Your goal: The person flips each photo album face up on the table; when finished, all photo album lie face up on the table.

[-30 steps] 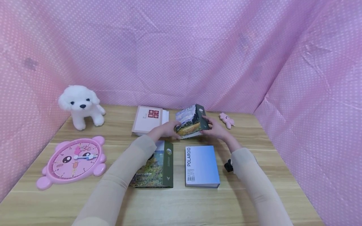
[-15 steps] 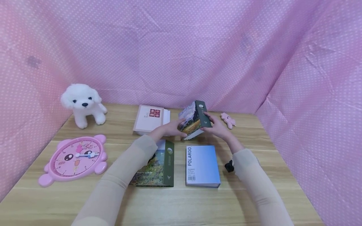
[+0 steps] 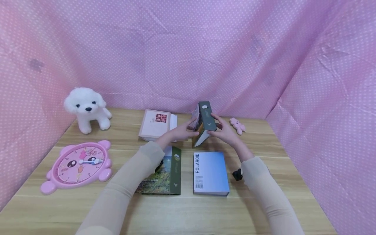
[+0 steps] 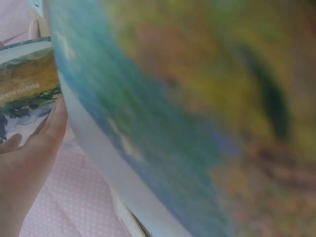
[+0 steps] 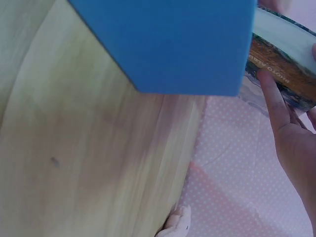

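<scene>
Both hands hold a photo album at the back middle of the table; it stands on edge, tilted, its dark green spine turned toward me and white page edges showing below. My left hand grips the painted-cover side, thumb toward the front. On the other side, my right hand grips it with fingers spread along the spine. The left wrist view shows the landscape cover beside the left fingers, while in the right wrist view a finger lies on the cover. Part of the album is hidden behind the hands.
In front lie a second green-spined photo album, partly under the left forearm, and a blue POLAROID album. A pale album with red characters lies back left. Around them are a plush dog, a pink clock and a small plush toy.
The held album has turned from lying slanted with its painted cover facing up to standing on edge, spine toward me. Both hands have shifted with it; the left has moved slightly right.
</scene>
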`<state>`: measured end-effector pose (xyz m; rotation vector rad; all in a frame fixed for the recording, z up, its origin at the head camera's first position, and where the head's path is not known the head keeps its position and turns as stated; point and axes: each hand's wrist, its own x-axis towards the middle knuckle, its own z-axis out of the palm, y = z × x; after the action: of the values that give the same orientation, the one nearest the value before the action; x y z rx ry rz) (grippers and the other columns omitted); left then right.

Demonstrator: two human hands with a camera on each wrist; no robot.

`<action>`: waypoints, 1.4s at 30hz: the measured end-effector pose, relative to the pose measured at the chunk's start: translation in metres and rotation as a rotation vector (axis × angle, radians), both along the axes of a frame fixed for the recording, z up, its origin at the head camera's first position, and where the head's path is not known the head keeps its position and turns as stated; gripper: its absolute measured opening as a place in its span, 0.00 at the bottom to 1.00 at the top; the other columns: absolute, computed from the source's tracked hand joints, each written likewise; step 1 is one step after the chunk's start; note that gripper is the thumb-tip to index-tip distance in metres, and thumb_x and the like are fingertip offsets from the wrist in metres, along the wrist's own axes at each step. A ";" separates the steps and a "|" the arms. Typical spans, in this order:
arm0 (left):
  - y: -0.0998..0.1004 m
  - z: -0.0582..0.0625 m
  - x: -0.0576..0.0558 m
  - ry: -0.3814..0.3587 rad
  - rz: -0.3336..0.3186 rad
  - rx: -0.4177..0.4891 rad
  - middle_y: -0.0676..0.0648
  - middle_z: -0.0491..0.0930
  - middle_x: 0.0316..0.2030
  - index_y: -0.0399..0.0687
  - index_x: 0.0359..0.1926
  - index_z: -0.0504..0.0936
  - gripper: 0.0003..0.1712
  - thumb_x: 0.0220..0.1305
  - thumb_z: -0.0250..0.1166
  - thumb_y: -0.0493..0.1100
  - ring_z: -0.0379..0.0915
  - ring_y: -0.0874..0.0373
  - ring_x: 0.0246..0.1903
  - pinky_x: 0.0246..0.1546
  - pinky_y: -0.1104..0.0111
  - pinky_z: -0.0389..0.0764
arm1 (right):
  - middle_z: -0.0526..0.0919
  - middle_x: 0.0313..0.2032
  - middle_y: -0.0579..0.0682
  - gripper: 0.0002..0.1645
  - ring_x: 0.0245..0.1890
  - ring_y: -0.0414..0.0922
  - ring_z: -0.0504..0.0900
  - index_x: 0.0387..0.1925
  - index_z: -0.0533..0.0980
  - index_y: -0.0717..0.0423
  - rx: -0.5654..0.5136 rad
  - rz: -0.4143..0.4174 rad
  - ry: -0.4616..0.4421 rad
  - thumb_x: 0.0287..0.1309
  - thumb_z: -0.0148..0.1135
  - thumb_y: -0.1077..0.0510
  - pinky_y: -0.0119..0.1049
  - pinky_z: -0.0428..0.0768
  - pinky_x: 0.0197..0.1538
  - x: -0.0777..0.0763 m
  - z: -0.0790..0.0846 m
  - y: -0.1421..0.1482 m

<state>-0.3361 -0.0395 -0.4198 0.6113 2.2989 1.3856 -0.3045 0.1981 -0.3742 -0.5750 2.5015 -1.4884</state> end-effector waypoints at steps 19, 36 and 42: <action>-0.001 0.018 -0.003 -0.075 0.123 0.208 0.31 0.60 0.66 0.64 0.74 0.44 0.47 0.63 0.62 0.54 0.77 0.40 0.49 0.52 0.50 0.78 | 0.52 0.71 0.60 0.50 0.65 0.62 0.63 0.72 0.47 0.59 -0.053 0.048 0.046 0.55 0.65 0.64 0.53 0.73 0.60 0.001 0.001 -0.013; -0.012 0.029 -0.006 -0.050 0.113 0.167 0.41 0.51 0.72 0.64 0.74 0.48 0.48 0.59 0.66 0.53 0.68 0.44 0.59 0.55 0.54 0.77 | 0.54 0.68 0.65 0.51 0.65 0.65 0.59 0.71 0.47 0.58 -0.066 0.167 0.076 0.52 0.65 0.69 0.62 0.69 0.60 -0.005 -0.010 -0.022; -0.016 0.035 -0.004 -0.053 0.115 0.153 0.42 0.51 0.72 0.63 0.74 0.47 0.51 0.57 0.68 0.53 0.71 0.44 0.56 0.54 0.51 0.76 | 0.53 0.69 0.64 0.53 0.63 0.64 0.63 0.73 0.44 0.52 0.002 0.185 0.015 0.54 0.66 0.65 0.57 0.71 0.60 -0.009 -0.018 -0.024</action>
<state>-0.3401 -0.0550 -0.3852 0.4883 2.2316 1.6233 -0.3138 0.1738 -0.3924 -0.7965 2.3855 -1.4187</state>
